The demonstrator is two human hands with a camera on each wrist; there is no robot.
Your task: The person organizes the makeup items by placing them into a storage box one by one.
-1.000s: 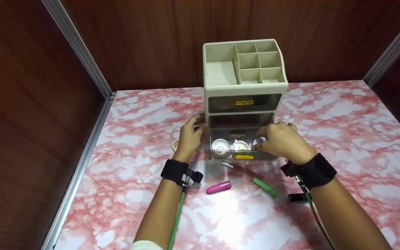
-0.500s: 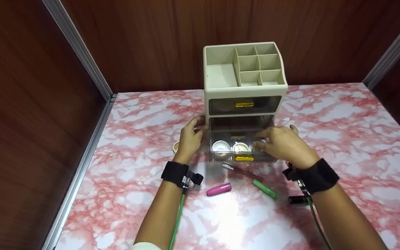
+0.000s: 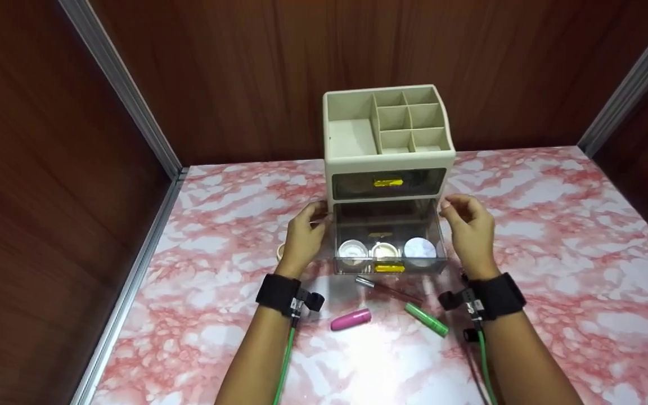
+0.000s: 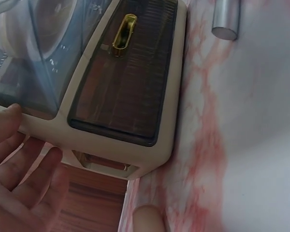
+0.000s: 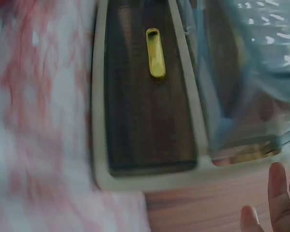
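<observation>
A cream desktop organizer has its middle see-through drawer pulled out. Inside stand three small round jars: a white one at left, a cream one in the middle and a pale lilac-white one at right. My left hand rests its fingertips at the organizer's left side; in the left wrist view its fingers lie loosely bent along the cream edge. Just off the right side is my right hand, fingers loosely bent and holding nothing. Its fingertips show beside the frame in the right wrist view.
In front of the drawer lie a silver-capped tube, a green tube and a pink tube. A black cylinder is partly behind the right wrist. A round cream item peeks out beside the left wrist.
My right hand has let go of the lilac-white jar, leaving it in the drawer, and moved out to the organizer's right side. The left hand stays at the left side.
</observation>
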